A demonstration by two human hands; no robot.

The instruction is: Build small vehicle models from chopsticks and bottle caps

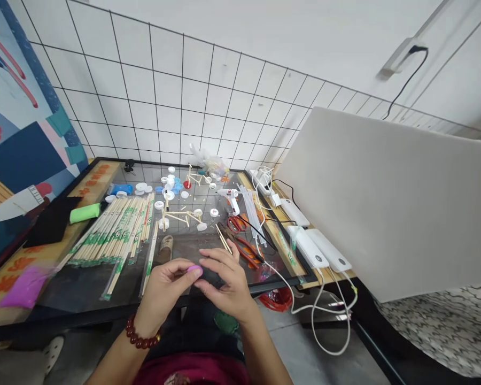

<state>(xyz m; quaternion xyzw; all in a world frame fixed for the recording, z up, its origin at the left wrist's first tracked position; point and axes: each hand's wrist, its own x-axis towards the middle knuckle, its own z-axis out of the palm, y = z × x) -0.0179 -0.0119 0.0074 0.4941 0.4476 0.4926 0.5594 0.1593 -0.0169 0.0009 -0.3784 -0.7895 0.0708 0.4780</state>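
My left hand pinches a small rounded purple lump, which looks like soft clay, between thumb and fingers. Facing it, my right hand has its fingers apart and curved, with the fingertips close to the lump. Thin wooden sticks show just beyond my right hand; whether they touch its fingers I cannot tell. A purple packet lies at the table's left edge. On the glass tabletop ahead stands a stick frame with white bottle caps attached, and a second stick frame sits farther back.
Bundles of wrapped chopsticks cover the left side, beside a green packet. Loose caps lie at the back. To the right are a glue gun, pliers, red-handled scissors, glue sticks, white power banks and cables.
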